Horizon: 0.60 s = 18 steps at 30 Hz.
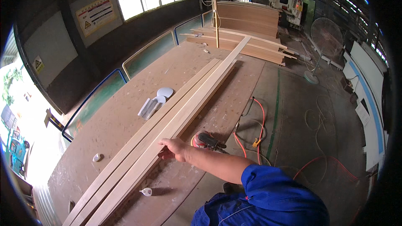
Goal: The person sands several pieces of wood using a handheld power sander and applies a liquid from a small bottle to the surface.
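Several long pale wooden boards (176, 125) lie side by side along a large worktable (125, 138). My right hand (173, 149) grips the near edge of the closest board, with the thumb on top and the fingers below the edge. Just right of this hand rests a red and black sander (205, 140). A small white bottle (146, 191) lies on the table below the boards. Beyond the boards are white round discs (165, 92) and a grey-white pack (149, 108). My left hand is out of view.
Stacked wooden panels (245, 15) stand past the table's far end, with loose strips on a lower pile. An orange air hose (263, 116) hangs and lies by the table's right edge. A pedestal fan (326, 36) stands at right. Blue railing (91, 97) runs along the left.
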Tool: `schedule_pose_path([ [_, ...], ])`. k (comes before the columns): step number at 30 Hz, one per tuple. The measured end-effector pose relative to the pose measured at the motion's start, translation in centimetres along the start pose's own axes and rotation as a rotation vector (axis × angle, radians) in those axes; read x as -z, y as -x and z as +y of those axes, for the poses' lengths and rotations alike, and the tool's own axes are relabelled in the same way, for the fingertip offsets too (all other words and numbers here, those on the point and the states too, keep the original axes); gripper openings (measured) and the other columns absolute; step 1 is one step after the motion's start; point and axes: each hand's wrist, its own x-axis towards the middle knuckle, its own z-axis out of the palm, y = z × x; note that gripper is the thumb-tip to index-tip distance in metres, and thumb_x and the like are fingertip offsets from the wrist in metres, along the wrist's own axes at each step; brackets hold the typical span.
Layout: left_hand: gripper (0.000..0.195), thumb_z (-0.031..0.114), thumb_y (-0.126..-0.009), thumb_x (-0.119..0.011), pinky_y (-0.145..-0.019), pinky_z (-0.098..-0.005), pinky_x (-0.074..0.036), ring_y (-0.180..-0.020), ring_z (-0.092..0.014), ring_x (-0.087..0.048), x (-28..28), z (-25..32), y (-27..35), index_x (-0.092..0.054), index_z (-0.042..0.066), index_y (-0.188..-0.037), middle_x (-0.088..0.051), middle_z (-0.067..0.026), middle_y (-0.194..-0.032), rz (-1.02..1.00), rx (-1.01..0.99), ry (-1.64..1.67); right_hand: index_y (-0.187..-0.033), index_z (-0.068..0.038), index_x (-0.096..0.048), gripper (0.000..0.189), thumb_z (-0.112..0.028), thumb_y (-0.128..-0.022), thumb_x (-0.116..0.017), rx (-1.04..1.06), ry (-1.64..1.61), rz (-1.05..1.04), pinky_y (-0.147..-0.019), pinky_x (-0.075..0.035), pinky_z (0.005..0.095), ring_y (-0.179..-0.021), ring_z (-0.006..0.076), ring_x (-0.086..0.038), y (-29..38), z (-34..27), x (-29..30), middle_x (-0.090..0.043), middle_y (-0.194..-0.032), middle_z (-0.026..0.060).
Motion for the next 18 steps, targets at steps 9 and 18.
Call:
schedule_pose_path([
  [9,0.044,0.035,-0.109,-0.061,-0.099,-0.0438,-0.056,-0.111,-0.030,-0.068,4.3,0.3,-2.1,-0.064,-0.003,-0.131,-0.073,-0.0168,-0.119,-0.193,0.462,0.360,-0.121,0.001,-0.061,0.039,-0.033,-0.104,-0.070,-0.152,-0.042,0.080,-0.057,-0.068,0.0401,-0.075,0.0287,-0.079,-4.8,4.0,-0.6,-0.075,-0.096,0.0187],
  [18,0.039,0.028,-0.115,-0.043,-0.092,-0.0501,-0.067,-0.107,-0.034,-0.076,5.5,-2.2,-3.7,-0.065,0.001,-0.134,-0.076,-0.0132,-0.125,0.285,0.911,0.096,-0.116,0.000,-0.066,0.024,-0.020,-0.104,-0.066,-0.038,0.064,0.243,-0.053,-0.064,0.0360,-0.073,0.0251,-0.078,-6.6,4.4,4.3,-0.075,-0.092,0.0140],
])
